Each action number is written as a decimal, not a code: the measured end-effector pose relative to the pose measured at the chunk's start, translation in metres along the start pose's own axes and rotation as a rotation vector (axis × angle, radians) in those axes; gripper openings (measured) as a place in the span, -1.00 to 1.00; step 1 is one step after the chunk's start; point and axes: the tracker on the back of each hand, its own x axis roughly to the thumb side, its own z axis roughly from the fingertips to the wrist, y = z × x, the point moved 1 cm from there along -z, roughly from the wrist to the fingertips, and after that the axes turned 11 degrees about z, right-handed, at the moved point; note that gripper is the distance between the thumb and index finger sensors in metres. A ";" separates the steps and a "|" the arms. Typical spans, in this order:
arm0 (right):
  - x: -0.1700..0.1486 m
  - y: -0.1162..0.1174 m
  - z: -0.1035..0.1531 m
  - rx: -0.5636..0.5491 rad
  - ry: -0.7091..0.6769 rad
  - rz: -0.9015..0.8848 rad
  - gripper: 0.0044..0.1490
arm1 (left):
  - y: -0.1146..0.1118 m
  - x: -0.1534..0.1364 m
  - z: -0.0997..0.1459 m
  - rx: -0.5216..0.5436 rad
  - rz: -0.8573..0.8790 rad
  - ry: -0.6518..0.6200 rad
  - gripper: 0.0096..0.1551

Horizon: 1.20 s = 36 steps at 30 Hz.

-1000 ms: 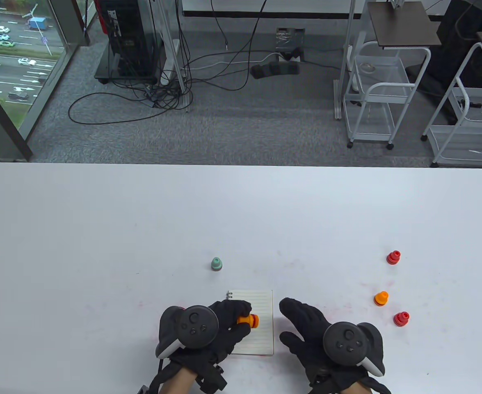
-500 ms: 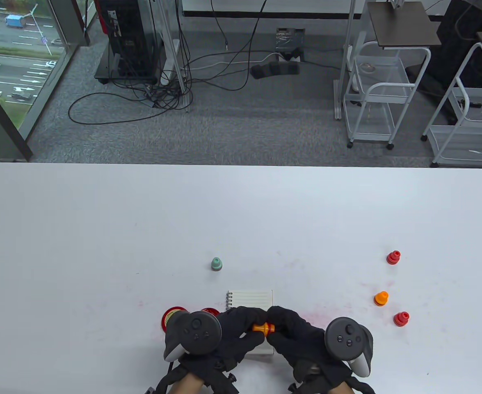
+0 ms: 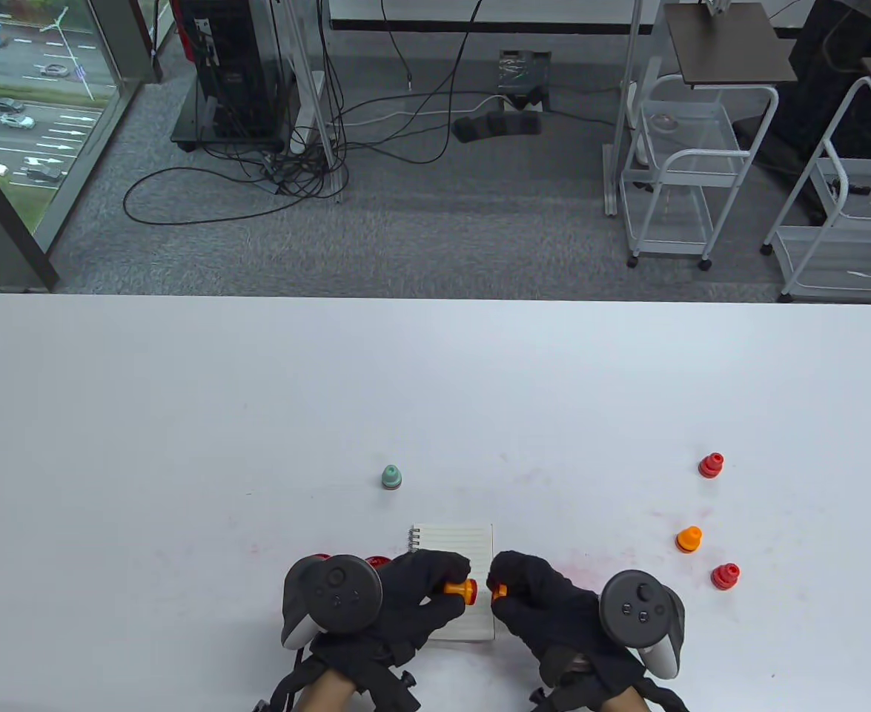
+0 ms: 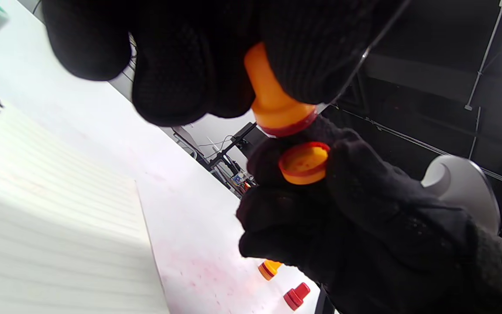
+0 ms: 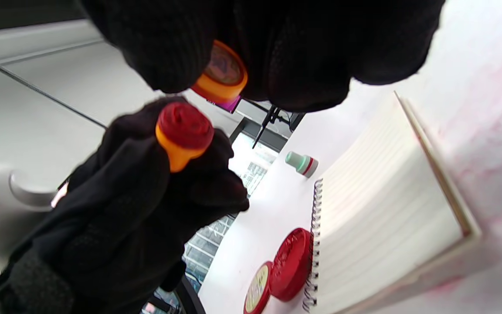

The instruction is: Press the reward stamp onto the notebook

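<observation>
Where writing is concerned, none legible: print on the round yellow lid (image 5: 257, 282) blurred. Left hand (image 3: 405, 601) above the lower part of the notebook (image 3: 456, 545), fingers clamped on the orange stamp (image 3: 461, 590), held sideways with its red face toward the right. Right hand (image 3: 546, 604) just beside, at the notebook's right edge, fingertips pinching the stamp's orange cap (image 3: 499, 591), a small gap between cap and stamp. Notebook flat on the table (image 3: 183, 415) near the front edge, lined page up, spiral binding on the left.

Seen only from the right wrist: red stamp face (image 5: 185, 126), and a red ink pad (image 5: 290, 264) with its lid beside the spiral. Seen only from the left wrist: hollow inside of the cap (image 4: 304, 162).

Green stamp (image 3: 391, 477) upright beyond the notebook. Two red stamps (image 3: 711, 465) (image 3: 725, 575) and another orange one (image 3: 689, 539) well apart on the right. Open table on the far side and left; pink smears around the notebook.
</observation>
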 end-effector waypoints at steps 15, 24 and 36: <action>-0.014 -0.002 0.002 0.059 0.011 0.577 -0.50 | 0.015 -0.008 0.006 -0.042 -0.280 0.049 -0.41; -0.026 0.008 -0.003 0.094 0.073 0.745 -0.53 | 0.014 -0.013 0.010 -0.079 -0.346 0.067 -0.41; -0.026 0.021 -0.010 0.184 0.144 0.875 -0.21 | 0.012 -0.014 0.009 -0.102 -0.361 0.074 -0.41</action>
